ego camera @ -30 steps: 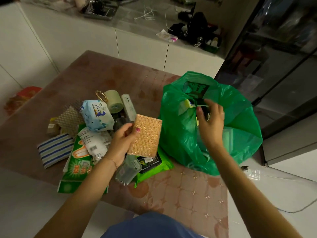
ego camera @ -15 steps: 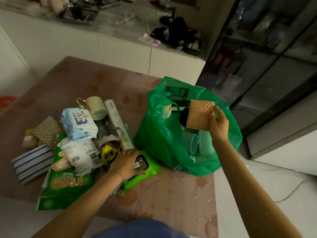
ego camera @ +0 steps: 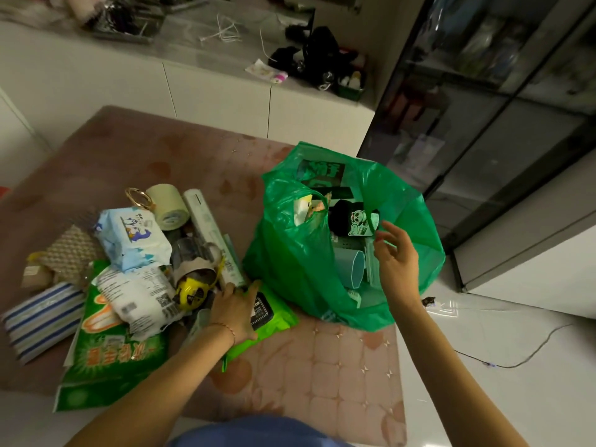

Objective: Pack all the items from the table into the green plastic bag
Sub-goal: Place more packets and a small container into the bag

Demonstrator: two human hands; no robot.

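Now we're mid-pack, between 1 item and the next. Nearest us, our left hand (ego camera: 237, 306) lies flat, fingers straight, on the lime wipes pack (ego camera: 269, 321) at the table's (ego camera: 338, 366) front edge; it presses the pack but has no grip on it yet. Just left of it sit a yellow tape measure (ego camera: 190, 293), a white packet (ego camera: 138, 298) and a big green pouch (ego camera: 106, 359). Further back lie a blue tissue pack (ego camera: 132, 240), a tape roll (ego camera: 167, 206) and a long white tube (ego camera: 206, 221), so plenty is left to pack. To the right, our right hand (ego camera: 395, 256) hovers over the green bag's (ego camera: 290, 262) mouth, fingers loose and spread, holding nothing. The bag stands open on the table's right side, some things already inside. Next, we reckon, the left fingers must curl round the wipes, lift and carry them right, while the right hand holds the rim wide.
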